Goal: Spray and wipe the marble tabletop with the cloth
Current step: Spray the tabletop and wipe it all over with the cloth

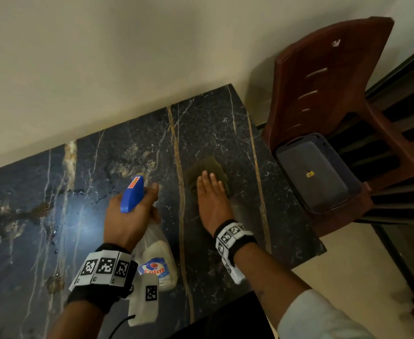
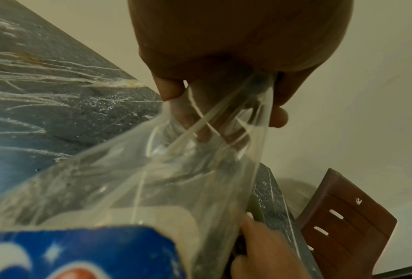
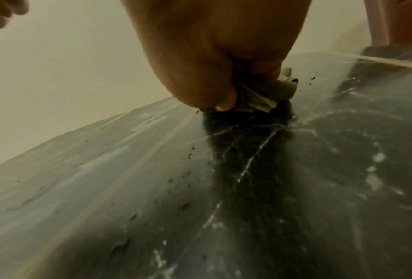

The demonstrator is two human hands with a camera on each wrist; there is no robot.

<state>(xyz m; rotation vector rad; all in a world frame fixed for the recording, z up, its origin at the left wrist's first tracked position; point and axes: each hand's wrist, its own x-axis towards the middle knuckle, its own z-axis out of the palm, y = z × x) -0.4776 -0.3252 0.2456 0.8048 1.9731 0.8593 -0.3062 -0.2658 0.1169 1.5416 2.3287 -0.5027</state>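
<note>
The dark veined marble tabletop (image 1: 103, 216) fills the lower left of the head view, with wet droplets on it. My left hand (image 1: 130, 216) grips the neck of a clear spray bottle (image 1: 157, 263) with a blue trigger head (image 1: 132, 194), held above the tabletop; the bottle (image 2: 119, 198) fills the left wrist view. My right hand (image 1: 212, 199) lies flat, fingers straight, pressing an olive-green cloth (image 1: 206, 168) onto the marble near the table's right side. In the right wrist view the cloth (image 3: 260, 94) bunches under my palm.
A brown plastic chair (image 1: 335, 106) stands past the table's right edge, with a grey perforated tray (image 1: 333, 152) on its seat. A cream wall (image 1: 127, 57) runs along the table's far edge. The table's front edge lies near my body.
</note>
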